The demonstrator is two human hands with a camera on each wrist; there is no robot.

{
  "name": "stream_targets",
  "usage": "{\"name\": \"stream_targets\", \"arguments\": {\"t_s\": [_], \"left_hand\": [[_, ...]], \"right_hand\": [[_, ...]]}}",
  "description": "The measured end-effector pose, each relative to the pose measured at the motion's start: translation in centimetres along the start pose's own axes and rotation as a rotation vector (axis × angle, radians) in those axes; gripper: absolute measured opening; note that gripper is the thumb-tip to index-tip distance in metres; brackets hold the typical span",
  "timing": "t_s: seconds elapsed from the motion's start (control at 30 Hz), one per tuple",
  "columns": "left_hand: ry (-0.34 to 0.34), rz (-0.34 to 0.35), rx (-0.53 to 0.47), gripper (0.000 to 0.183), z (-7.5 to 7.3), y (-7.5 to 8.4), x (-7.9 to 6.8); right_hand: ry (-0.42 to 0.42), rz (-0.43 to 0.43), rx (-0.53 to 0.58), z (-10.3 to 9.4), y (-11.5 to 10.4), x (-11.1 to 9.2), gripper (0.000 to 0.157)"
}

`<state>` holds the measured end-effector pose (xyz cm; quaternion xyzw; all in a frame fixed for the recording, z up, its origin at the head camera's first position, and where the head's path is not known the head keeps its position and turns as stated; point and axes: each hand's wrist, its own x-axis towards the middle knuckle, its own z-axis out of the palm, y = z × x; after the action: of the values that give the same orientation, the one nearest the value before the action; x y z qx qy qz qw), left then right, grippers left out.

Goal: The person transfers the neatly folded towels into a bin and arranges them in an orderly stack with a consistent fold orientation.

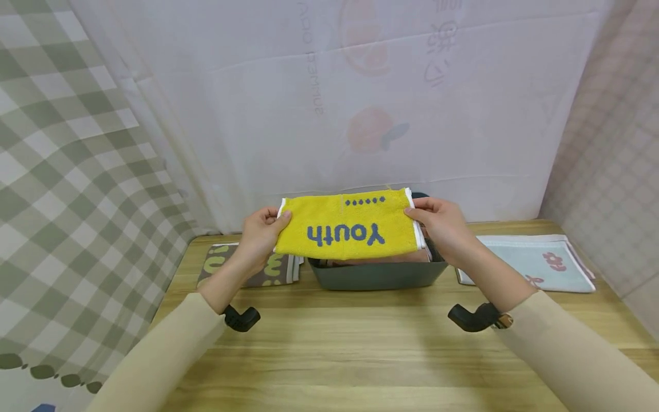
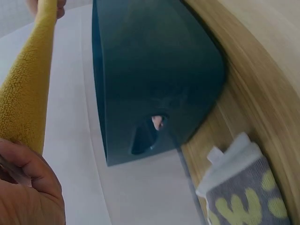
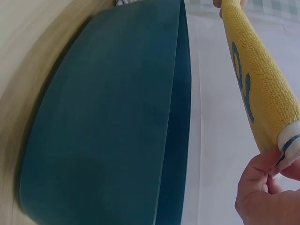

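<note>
A yellow towel [image 1: 350, 226] with white edges and the grey word "Youth", upside down in the head view, is held stretched between both hands. My left hand [image 1: 262, 232] pinches its left end, thumb on top. At the other end my right hand [image 1: 443, 226] pinches the white hem; the right wrist view shows thumb and fingers closed on that corner. Below and partly behind the towel stands a dark green bin [image 1: 381, 277] with pinkish cloth [image 1: 401, 257] inside. Both wrist views show the towel raised beside the bin's open top.
A folded brown towel with yellow-green letters [image 1: 283, 269] lies left of the bin, partly behind the left arm. On the right lies a folded pale blue towel [image 1: 535, 263]. A white curtain [image 1: 231, 131] hangs behind the wooden table [image 1: 329, 343]; checked cloth [image 1: 67, 171] hangs at left.
</note>
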<state>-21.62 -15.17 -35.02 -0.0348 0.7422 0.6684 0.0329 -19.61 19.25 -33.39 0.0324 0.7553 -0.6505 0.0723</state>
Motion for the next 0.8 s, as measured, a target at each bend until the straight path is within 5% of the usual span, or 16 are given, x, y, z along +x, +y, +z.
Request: {"name": "stream_targets", "arguments": {"t_s": [0.5,0.8], "left_hand": [[-0.077,0.004,-0.053,0.023,3.4,-0.4,1.6],[-0.1,0.001,0.001,0.019,4.9,-0.7,2.0]], "right_hand": [[0.096,-0.005,-0.104,-2.8,1.5,1.3,0.05],[0.142,0.0,-0.188,-3.8,2.5,2.0,0.048]]}}
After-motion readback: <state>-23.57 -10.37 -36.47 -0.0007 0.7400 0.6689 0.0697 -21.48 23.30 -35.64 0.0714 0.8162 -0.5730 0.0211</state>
